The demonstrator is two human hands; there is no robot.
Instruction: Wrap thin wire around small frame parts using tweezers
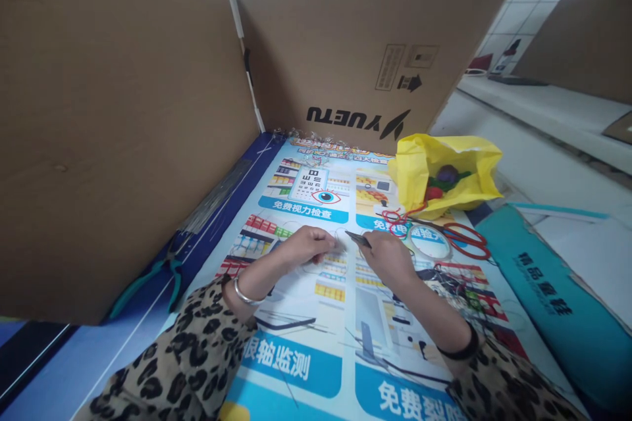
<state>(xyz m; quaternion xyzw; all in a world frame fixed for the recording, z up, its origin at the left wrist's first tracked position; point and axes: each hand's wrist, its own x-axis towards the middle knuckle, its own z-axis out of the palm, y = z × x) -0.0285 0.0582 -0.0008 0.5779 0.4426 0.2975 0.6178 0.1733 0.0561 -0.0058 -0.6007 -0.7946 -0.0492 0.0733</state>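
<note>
We saw 2 tall brown cardboard panels (123, 112), matt and smooth, and a smooth, printed blue-and-white sheet (326, 378). The open yellow bag (412, 164) looked papery and creased; the round silver bangle (244, 297), polished metal; the leopard-print sleeves (182, 348), matt cloth; the slim dark pointed tool (357, 239), metallic.

The scene is lit dimly and softly, with a cool cast; the left panel (113, 131) is sunk in dull shade, and the back panel (345, 33) is darkened towards their shared corner; the poster (309, 299) is more brightly lit; a small glint is given off by the bracelet (247, 298); fine edges around the tool (359, 239) are softened by slight blur; the teal box (553, 296) is stretched by wide-angle distortion at the right edge.
</note>
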